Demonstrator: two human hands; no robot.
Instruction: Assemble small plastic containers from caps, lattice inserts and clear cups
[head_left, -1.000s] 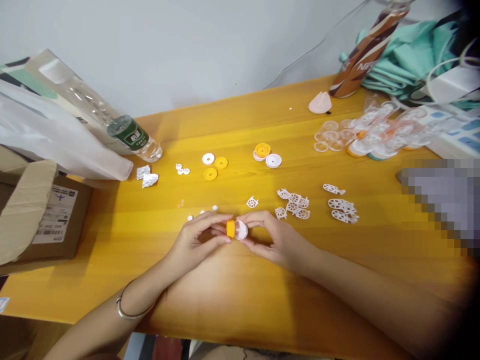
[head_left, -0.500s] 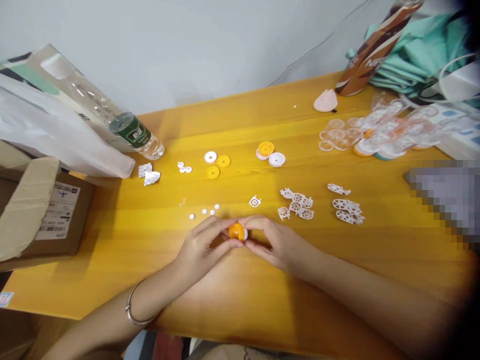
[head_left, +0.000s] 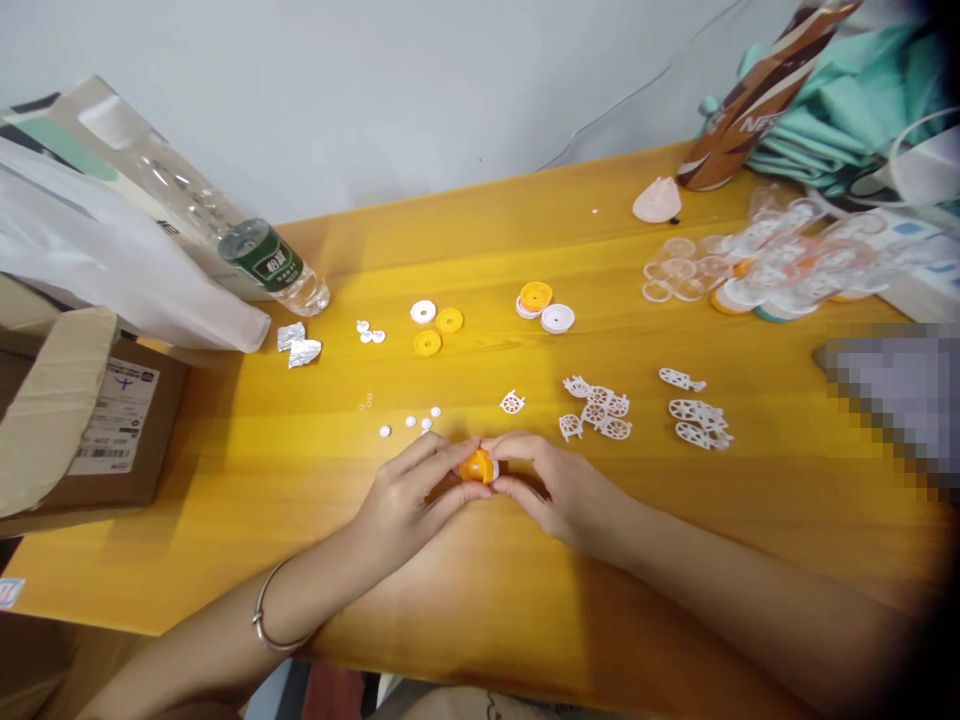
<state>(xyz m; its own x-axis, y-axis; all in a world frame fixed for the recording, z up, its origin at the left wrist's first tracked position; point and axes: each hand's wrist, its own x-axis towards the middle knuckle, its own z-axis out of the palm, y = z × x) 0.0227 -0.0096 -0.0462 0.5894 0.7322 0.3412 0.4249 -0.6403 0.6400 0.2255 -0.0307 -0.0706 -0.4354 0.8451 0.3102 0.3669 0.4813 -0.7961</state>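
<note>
Between the fingertips of my two hands is a small round orange plastic part [head_left: 477,466] with a white edge on its right side. My left hand [head_left: 420,490] pinches it from the left, and my right hand [head_left: 559,490] grips it from the right. Just beyond my hands lie several small white caps [head_left: 411,421] and one white spoked wheel piece [head_left: 513,402]. Farther back sit yellow discs [head_left: 450,321] with a white disc [head_left: 423,312]. Beside them is an orange disc [head_left: 535,296] near another white disc [head_left: 557,319].
White spoked pieces [head_left: 596,408] and longer white pieces [head_left: 697,412] lie on the right. Behind them are clear plastic cups [head_left: 679,270] and a brown bottle [head_left: 750,110]. On the left stand a water bottle [head_left: 274,265], foil pieces [head_left: 304,353] and a cardboard box [head_left: 161,430].
The orange part has turned slightly between my fingers, showing more of its hollow side. Both hands keep their hold in nearly the same spot.
</note>
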